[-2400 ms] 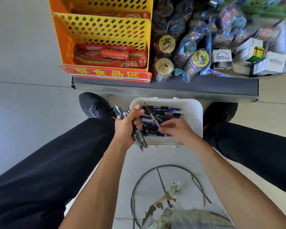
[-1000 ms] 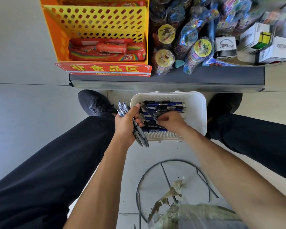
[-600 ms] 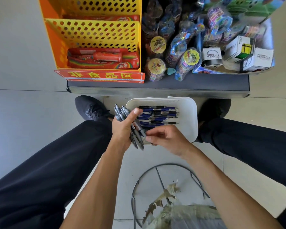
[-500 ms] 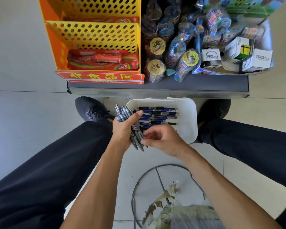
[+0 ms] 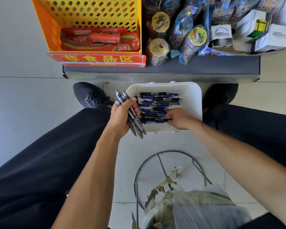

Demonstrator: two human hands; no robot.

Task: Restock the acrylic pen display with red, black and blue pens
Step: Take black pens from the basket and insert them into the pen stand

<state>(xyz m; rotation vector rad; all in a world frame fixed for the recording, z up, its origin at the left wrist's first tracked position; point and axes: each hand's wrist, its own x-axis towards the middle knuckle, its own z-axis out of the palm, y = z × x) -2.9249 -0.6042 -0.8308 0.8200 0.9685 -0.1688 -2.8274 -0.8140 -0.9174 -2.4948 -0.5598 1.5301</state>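
Observation:
A white plastic basket [image 5: 193,96] sits on the floor between my feet and holds several blue and black pens [image 5: 158,103] lying crosswise. My left hand [image 5: 120,116] grips a bundle of black pens [image 5: 134,119] at the basket's left edge, their clicker ends pointing up and away. My right hand [image 5: 180,119] reaches into the near part of the basket, its fingertips pinching a dark pen [image 5: 153,120] in the pile. The acrylic pen display is not in view.
A low dark shelf edge [image 5: 162,70] runs just beyond the basket, carrying a yellow perforated bin [image 5: 92,15] with red packets, bagged toys [image 5: 186,35] and white cube boxes [image 5: 254,30]. A wire ring stand [image 5: 155,162] and crumpled wrapping lie near me. My legs flank the basket.
My right hand left the bundle in my left hand and went back into the basket, onto the pile of pens. My left hand still holds its bundle in about the same place.

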